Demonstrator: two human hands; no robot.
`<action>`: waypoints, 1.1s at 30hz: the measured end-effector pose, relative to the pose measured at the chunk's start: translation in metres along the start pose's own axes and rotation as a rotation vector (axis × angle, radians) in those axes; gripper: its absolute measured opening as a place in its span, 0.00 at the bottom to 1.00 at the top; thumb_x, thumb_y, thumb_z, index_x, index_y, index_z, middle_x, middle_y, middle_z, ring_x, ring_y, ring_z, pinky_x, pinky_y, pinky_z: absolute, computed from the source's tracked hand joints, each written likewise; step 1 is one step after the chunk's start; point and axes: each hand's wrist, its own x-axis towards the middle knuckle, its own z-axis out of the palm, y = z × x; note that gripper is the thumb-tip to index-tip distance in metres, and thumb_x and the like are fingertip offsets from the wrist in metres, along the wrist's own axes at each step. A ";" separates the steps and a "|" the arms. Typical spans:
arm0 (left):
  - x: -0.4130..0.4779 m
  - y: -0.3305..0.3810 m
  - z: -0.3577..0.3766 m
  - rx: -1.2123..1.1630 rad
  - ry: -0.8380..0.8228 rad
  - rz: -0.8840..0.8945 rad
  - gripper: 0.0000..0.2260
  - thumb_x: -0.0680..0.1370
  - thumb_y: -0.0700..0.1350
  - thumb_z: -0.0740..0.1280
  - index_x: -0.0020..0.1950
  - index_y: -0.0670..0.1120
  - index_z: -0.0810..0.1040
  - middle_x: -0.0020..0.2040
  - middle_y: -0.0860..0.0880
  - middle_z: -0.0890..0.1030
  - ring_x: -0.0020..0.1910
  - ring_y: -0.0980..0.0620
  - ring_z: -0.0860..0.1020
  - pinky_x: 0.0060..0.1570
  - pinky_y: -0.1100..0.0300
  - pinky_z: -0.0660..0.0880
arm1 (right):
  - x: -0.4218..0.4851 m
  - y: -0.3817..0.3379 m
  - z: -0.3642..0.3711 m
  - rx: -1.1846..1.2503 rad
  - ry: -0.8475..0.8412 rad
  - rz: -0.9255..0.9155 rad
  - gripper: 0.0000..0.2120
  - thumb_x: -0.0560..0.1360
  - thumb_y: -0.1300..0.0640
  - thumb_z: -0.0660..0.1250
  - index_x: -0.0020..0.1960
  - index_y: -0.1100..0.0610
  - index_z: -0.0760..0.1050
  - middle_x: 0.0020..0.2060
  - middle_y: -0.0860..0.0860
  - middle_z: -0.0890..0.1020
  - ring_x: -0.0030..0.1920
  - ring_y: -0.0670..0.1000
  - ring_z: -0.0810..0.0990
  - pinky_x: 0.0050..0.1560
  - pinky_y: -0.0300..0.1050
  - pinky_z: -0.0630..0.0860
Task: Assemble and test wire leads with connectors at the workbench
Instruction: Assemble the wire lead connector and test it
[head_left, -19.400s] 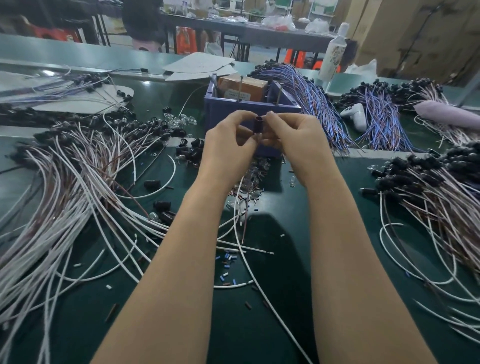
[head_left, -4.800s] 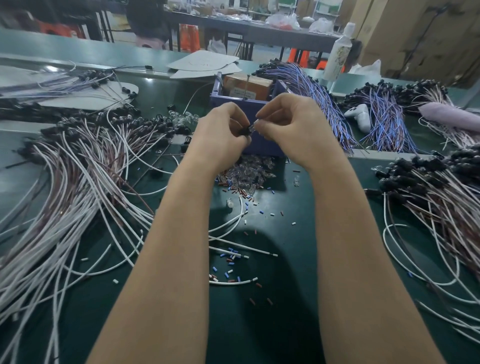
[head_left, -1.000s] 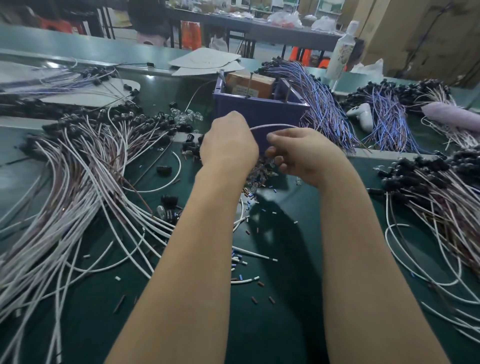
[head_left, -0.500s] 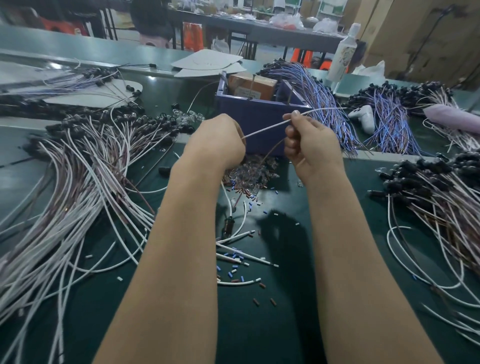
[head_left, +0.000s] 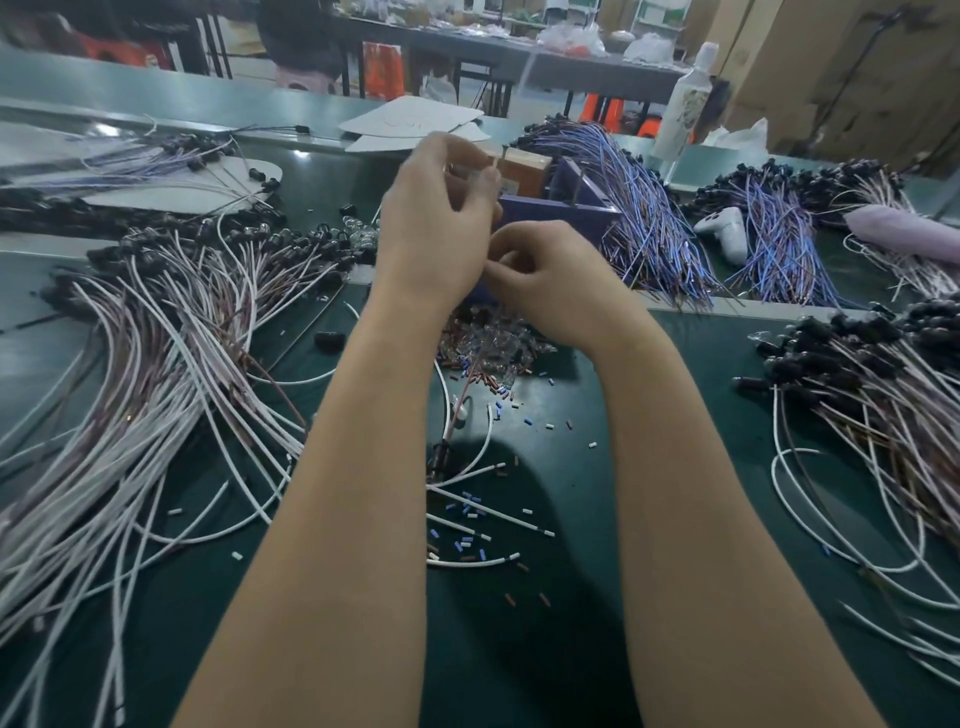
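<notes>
Now bare left hand (head_left: 434, 228) and bare right hand (head_left: 556, 286) curl their fingers close; what they pinch is too blurry. Go slow, stay steady.

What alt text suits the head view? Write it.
The left hand is raised just above the right hand, both with curled fingers, over a green workbench; what they grip is blurred. Bundles of white wire leads lie on both sides.

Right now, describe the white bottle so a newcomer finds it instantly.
Start at the purple bin mid-bench. Look beyond the blue wire bundle on its right, at the bench's far edge: the white bottle is the only tall upright thing there.
</notes>
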 end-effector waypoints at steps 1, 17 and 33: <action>0.001 -0.001 -0.001 0.027 0.044 0.007 0.03 0.80 0.43 0.62 0.51 0.46 0.74 0.39 0.52 0.79 0.37 0.58 0.76 0.46 0.63 0.74 | 0.000 0.002 0.000 0.059 -0.014 0.026 0.02 0.77 0.59 0.66 0.47 0.54 0.77 0.34 0.46 0.78 0.31 0.42 0.75 0.33 0.27 0.71; 0.001 -0.018 -0.003 0.180 -0.302 -0.434 0.09 0.81 0.36 0.52 0.49 0.34 0.71 0.36 0.40 0.80 0.16 0.60 0.72 0.16 0.72 0.64 | 0.009 0.044 0.011 0.753 0.412 0.390 0.05 0.80 0.67 0.58 0.56 0.63 0.67 0.33 0.56 0.79 0.28 0.46 0.79 0.31 0.35 0.78; -0.004 -0.015 0.005 0.129 -0.458 -0.416 0.09 0.83 0.40 0.50 0.50 0.39 0.67 0.38 0.41 0.84 0.28 0.52 0.79 0.27 0.66 0.73 | 0.006 0.051 0.020 0.636 0.537 0.411 0.05 0.80 0.63 0.60 0.54 0.62 0.71 0.35 0.51 0.81 0.30 0.44 0.75 0.33 0.36 0.73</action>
